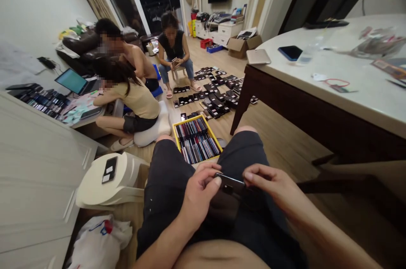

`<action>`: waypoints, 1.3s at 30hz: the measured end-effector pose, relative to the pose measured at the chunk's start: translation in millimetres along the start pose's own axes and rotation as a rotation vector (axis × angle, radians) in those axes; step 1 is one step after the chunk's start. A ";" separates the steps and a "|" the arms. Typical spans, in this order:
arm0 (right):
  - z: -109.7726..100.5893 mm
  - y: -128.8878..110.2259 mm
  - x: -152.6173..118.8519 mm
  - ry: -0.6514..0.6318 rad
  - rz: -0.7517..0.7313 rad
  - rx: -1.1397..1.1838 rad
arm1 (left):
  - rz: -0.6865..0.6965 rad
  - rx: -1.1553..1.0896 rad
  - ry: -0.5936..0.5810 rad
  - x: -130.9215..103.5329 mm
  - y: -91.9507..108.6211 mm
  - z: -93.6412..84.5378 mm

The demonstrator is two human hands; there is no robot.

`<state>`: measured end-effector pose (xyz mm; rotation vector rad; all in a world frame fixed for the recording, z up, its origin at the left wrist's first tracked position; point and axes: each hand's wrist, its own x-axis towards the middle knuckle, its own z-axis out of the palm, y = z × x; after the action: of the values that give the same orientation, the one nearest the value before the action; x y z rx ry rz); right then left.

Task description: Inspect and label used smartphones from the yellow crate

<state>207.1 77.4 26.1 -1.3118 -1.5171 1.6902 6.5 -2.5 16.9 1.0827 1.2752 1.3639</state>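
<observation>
Above my lap is a dark phone [231,184], its back with a camera patch facing up. My left hand [200,190] pinches its left end between thumb and fingers. At the phone's right end, my right hand [264,177] has its thumb and index finger pressed together; whether they grip the phone's edge or something small is hidden. Beyond my knees stands a yellow-rimmed box [218,144] packed with two rows of upright phones. Another phone [109,170] with white labels lies on the white stool to the left.
Many phones [215,104] cover the floor ahead. Three people sit beyond, one [142,100] near a laptop [71,80]. A table [320,78] stands on the right, holding a phone and a plastic bottle. A white bag [95,248] lies at lower left.
</observation>
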 end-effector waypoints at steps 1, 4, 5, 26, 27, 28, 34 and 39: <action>3.2 -3.6 4.4 -0.029 -0.020 0.002 | -0.016 -0.010 -0.013 1.2 0.7 -1.4; 2.8 -6.7 10.8 -0.114 -0.102 -0.119 | -0.051 -0.039 -0.021 3.5 0.0 -6.0; -0.6 -4.5 9.3 -0.148 -0.145 -0.217 | -0.057 -0.048 -0.005 3.7 -1.6 -7.4; -7.1 20.4 11.3 -0.178 0.032 0.033 | -0.168 -0.135 -0.124 16.5 3.2 -9.9; -5.8 18.8 14.1 -0.177 0.002 0.004 | -0.179 -0.151 -0.139 17.2 2.4 -10.6; -5.5 18.0 15.8 -0.168 -0.032 -0.052 | -0.189 -0.170 -0.146 17.7 1.2 -11.4; -14.5 24.7 2.3 -0.183 -0.267 -0.574 | -0.291 -0.282 -0.072 14.2 -9.3 -10.6; -9.5 26.6 2.8 -0.181 -0.341 -0.700 | -0.334 -0.440 0.118 15.4 -7.5 -29.5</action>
<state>220.2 77.7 1.0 -1.1216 -2.4175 1.1162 -24.6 7.9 7.4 0.4707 1.1075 1.3754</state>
